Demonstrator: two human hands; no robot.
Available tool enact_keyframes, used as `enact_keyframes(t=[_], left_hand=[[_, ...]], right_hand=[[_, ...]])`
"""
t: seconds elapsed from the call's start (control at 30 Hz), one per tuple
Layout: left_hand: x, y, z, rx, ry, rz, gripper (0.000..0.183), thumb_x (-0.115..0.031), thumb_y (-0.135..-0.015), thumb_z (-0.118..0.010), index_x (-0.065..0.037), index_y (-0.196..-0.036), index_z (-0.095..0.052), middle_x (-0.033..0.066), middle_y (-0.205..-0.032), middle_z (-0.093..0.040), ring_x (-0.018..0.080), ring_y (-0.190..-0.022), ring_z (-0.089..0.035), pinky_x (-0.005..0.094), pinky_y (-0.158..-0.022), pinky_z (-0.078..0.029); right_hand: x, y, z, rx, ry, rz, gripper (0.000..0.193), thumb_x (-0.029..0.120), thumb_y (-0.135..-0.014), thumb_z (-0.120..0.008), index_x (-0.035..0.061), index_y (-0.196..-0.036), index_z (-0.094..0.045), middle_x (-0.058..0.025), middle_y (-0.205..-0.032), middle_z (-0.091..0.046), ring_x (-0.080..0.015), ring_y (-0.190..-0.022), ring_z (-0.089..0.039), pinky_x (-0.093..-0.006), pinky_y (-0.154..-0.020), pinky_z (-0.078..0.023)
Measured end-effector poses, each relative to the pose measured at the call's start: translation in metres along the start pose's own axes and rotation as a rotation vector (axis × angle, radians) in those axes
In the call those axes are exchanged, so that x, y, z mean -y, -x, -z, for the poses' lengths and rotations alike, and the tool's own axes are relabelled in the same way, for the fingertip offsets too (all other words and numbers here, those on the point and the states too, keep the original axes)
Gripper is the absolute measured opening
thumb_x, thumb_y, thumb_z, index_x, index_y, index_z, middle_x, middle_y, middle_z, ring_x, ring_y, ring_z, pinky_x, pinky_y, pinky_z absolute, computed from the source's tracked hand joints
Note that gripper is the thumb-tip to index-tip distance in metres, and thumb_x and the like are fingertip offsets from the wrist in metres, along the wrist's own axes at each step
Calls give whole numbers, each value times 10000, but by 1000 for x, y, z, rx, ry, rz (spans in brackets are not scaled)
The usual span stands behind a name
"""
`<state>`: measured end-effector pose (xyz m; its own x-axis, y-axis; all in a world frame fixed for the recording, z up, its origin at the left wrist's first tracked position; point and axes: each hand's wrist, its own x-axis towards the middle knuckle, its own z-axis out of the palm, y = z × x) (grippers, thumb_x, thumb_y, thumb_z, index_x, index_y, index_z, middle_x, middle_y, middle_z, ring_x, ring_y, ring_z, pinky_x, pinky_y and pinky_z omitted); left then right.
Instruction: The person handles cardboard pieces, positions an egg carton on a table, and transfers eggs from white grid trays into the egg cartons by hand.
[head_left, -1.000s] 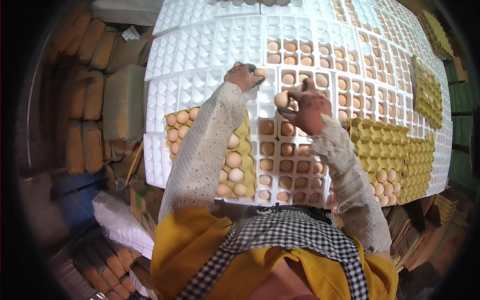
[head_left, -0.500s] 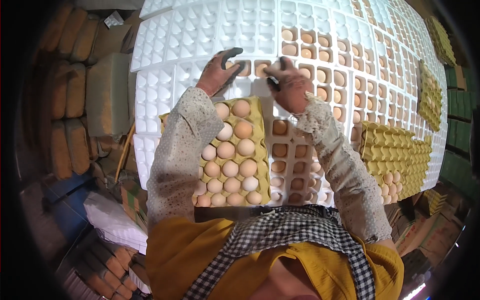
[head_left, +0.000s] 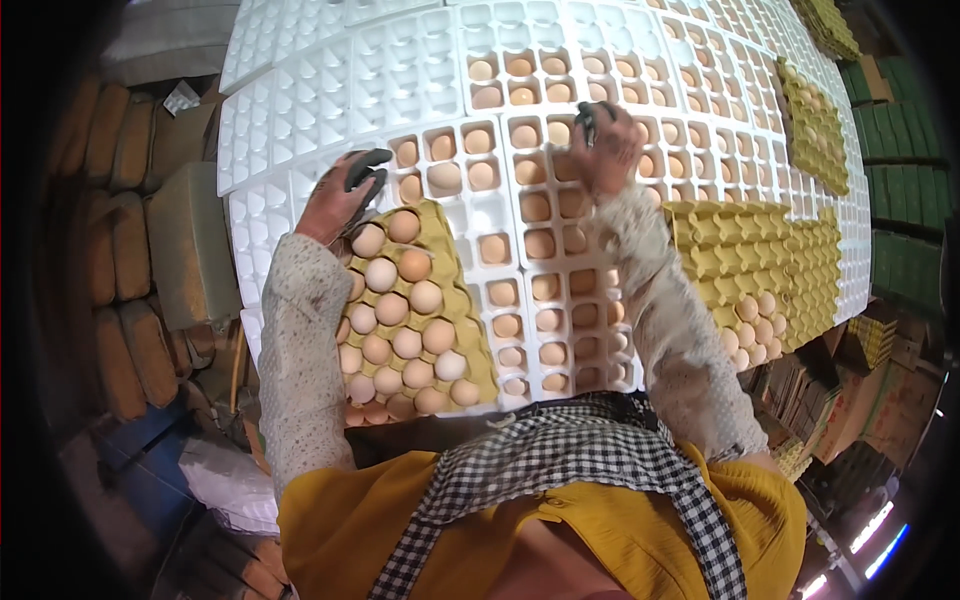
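My left hand [head_left: 345, 193], in dark-tipped gloves, is at the far left corner of a yellow pulp tray [head_left: 462, 325] full of eggs. Its thumb and forefinger stand apart, and I see nothing between them. My right hand [head_left: 608, 150] reaches over a white foam tray [head_left: 519, 222] with square cells, its dark fingertips bent close together beside a pale egg [head_left: 560, 132]. Whether they grip an egg is hidden. Between the hands, several cells hold brown eggs [head_left: 443, 178]; a few nearer cells, by the pulp tray, show bare white foam.
Stacked yellow pulp trays [head_left: 760, 250] stand on the right, with loose eggs [head_left: 755, 325] at their near end. Another pulp tray [head_left: 815, 130] lies farther back. Brown sacks [head_left: 120, 220] are piled at the left, green crates [head_left: 905, 140] at the right.
My left hand has moved left, away from the foam cells to the pulp tray. My right hand has shifted right and slightly away from me. The whole view has turned a little.
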<state>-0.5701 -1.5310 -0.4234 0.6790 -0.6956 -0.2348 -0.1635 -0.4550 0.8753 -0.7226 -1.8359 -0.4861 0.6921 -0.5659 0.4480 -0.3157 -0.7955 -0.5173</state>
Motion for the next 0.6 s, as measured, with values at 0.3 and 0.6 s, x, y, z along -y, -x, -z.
enact_keyframes(t=[0.3, 0.6], left_hand=[[-93, 23, -102, 269, 48, -108, 368, -105, -853, -527, 31, -1195, -509, 78, -1162, -547, 141, -1069, -506, 268, -940, -381], [-166, 53, -291, 319, -349, -402, 455, -152, -700, -680, -64, -1138, -596, 132, -1140, -574, 279, -1086, -532, 363, -972, -390]], right_hand=[[-46, -25, 20, 717, 384, 87, 317, 190, -812, -517, 67, -1096, -587, -157, -969, -615, -266, -849, -599, -387, -753, -463], [-165, 73, 335, 493, 368, -423, 523, 434, -787, -606, 111, -1197, -566, -139, -940, -662, -291, -841, -647, -391, -720, -509]])
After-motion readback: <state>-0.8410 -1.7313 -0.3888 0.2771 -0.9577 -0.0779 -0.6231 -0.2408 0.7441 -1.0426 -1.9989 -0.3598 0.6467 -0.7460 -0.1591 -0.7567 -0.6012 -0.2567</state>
